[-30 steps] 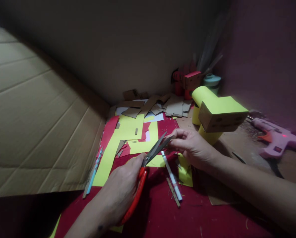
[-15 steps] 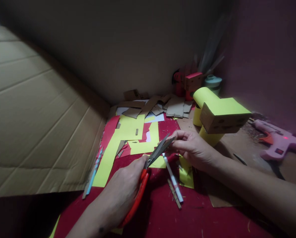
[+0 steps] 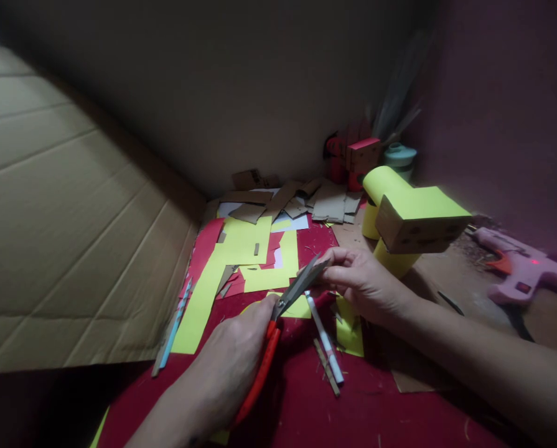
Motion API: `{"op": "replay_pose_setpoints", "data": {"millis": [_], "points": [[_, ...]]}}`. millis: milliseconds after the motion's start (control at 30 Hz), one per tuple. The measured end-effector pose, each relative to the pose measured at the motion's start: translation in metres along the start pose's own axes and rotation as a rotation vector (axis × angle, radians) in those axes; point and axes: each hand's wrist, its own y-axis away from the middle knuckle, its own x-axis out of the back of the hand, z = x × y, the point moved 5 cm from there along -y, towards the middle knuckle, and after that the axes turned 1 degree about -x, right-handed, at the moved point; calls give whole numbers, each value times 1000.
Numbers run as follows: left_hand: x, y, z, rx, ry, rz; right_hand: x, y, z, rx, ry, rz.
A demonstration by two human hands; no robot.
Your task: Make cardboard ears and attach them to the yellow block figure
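Observation:
Red-handled scissors (image 3: 265, 367) are gripped in my left hand (image 3: 234, 354), their blades pointing up and to the right, slightly parted. The blade tips reach the fingertips of my right hand (image 3: 360, 280), which are pinched around something small and dark that I cannot make out. Below the hands lie a white pen (image 3: 323, 339), a thin cardboard strip (image 3: 326, 368) and a yellow paper piece (image 3: 350, 330) on the red surface (image 3: 301, 410).
A yellow-topped cardboard figure (image 3: 422, 218) stands right of centre, beside a pink glue gun (image 3: 523, 264). Cardboard scraps (image 3: 329, 202) and yellow paper (image 3: 243, 239) lie behind. A large cardboard panel (image 3: 73, 236) rises at left; a blue pencil (image 3: 175, 326) lies near it.
The scissor blades look slightly closer together. Both hands have otherwise stayed almost in place, and the view has shifted very slightly.

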Motion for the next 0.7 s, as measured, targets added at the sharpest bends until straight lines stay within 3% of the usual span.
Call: {"op": "replay_pose_setpoints", "data": {"millis": [200,700], "points": [[-1,2,-2,-7,5,59,1,-1,0,-5,15,-5],[-1,2,-2,-10,11,45,0,1,3,-23,18,2]]}}
